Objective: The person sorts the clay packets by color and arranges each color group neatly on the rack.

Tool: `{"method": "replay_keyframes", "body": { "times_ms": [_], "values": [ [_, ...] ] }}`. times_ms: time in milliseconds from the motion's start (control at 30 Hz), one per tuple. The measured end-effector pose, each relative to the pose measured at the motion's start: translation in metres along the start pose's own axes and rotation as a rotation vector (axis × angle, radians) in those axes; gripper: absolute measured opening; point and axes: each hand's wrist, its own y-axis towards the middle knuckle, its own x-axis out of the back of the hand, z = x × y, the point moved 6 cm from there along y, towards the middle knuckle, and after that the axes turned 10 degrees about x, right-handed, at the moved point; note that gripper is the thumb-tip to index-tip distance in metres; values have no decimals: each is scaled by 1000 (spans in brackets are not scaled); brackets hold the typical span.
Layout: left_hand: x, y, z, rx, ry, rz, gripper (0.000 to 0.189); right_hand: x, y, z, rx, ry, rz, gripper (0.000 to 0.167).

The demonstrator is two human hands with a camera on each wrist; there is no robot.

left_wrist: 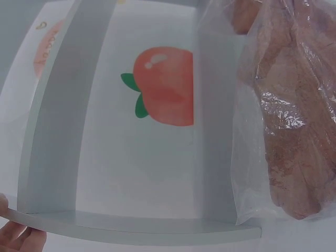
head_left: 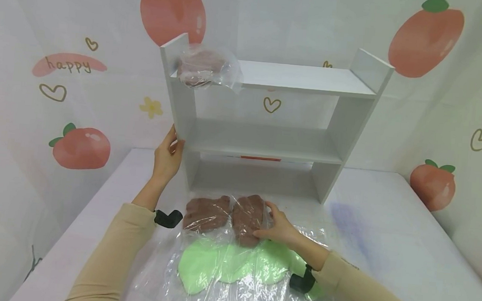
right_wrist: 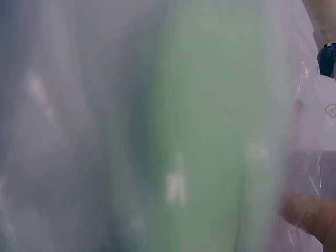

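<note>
My left hand (head_left: 168, 157) grips the left side panel of a white shelf unit (head_left: 266, 153). In the left wrist view the thumb and fingers pinch that panel's edge. My right hand (head_left: 282, 229) holds the right edge of a clear bag of brown clay-like material (head_left: 247, 220), thumb on top. Another bagged brown slab (head_left: 206, 213) lies just left of it. Several clear bags with flat light green material (head_left: 198, 264) spread in front, under the right forearm. The right wrist view is mostly blurred green and plastic, with a finger (right_wrist: 307, 212) at the right edge.
One more bagged brown slab (head_left: 202, 68) rests on the shelf unit's top left, its plastic hanging over the front edge. The unit stands on a white table (head_left: 372, 219), before a patterned cloth backdrop (head_left: 278, 20). Black wrist straps (head_left: 168, 219) are on both arms.
</note>
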Motion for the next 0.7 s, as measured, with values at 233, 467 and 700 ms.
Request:
{"method": "replay_keyframes", "body": {
  "times_ms": [233, 467, 700],
  "values": [
    [0, 0, 0, -4, 7, 1, 54, 2, 2, -1, 18, 4, -22, 92],
    [0, -1, 0, -29, 13, 10, 54, 5, 4, -2, 12, 41, -32, 83],
    [0, 0, 2, -36, 4, 12, 53, 9, 4, -2, 19, 171, -21, 76]
  ]
}}
